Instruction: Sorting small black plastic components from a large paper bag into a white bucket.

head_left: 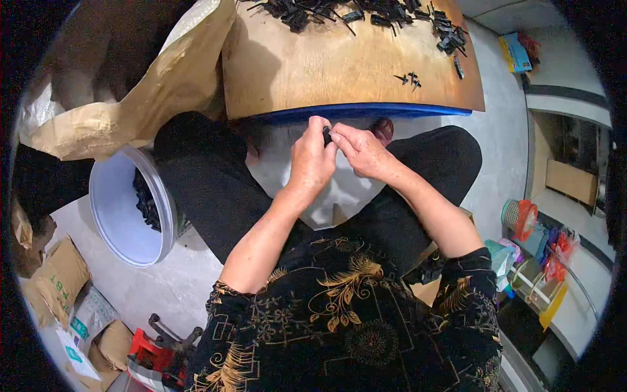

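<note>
My left hand is closed around a small black plastic part, whose dark end shows between the fingers. Against its other side press the thumb and fingers of my right hand. Both hands meet above my lap, just in front of the wooden table's near edge. Much of the part is hidden by the fingers, so its exact kind cannot be made out. On the wooden table lies a heap of black plastic pieces with thin rods. A few small black pins lie apart from it, nearer me.
A white bucket with black pieces inside stands tilted by my left leg. Brown paper sacking hangs left of the table. Cardboard and a red-and-black object sit lower left. Shelves with an orange basket line the right.
</note>
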Tool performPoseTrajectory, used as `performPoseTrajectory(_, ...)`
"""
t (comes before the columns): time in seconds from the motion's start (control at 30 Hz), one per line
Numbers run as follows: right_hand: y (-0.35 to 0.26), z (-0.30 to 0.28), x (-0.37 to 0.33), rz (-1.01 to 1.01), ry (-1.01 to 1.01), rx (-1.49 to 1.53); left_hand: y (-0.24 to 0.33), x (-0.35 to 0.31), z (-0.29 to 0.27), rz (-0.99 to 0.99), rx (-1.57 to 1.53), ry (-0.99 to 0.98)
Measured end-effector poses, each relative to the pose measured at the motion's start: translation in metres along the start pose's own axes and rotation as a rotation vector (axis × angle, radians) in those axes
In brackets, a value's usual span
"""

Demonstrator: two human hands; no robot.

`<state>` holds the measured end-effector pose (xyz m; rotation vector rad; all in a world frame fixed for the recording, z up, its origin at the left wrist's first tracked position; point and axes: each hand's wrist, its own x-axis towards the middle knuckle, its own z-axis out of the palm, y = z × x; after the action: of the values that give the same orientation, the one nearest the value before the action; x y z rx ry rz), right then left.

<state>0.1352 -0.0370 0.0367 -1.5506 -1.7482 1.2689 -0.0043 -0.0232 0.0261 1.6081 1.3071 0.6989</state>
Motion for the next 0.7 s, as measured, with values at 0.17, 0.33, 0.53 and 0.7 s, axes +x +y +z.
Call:
performPoseTrajectory(0.17,0.002,0.0,0.003,0.022,0.075,0.029,0.003,0.007,0.0,0.075,0.028,0.038)
performPoseTrajectory(0.33,-0.007,-0.01,0.006,0.033,0.191,0.145,0.012,0.013,-0.011,-0.209,-0.826,-0.054)
performPoseTrajectory(0.53,-0.011,-0.025,-0.006,0.207,0.059,0.542,0.013,0.007,-0.022,-0.288,-1.19,-0.158)
performPoseTrajectory(0.7,-0.016,-0.027,-0.014,0.151,0.066,0.591,0.007,0.003,-0.021,-0.305,-1.18,-0.29)
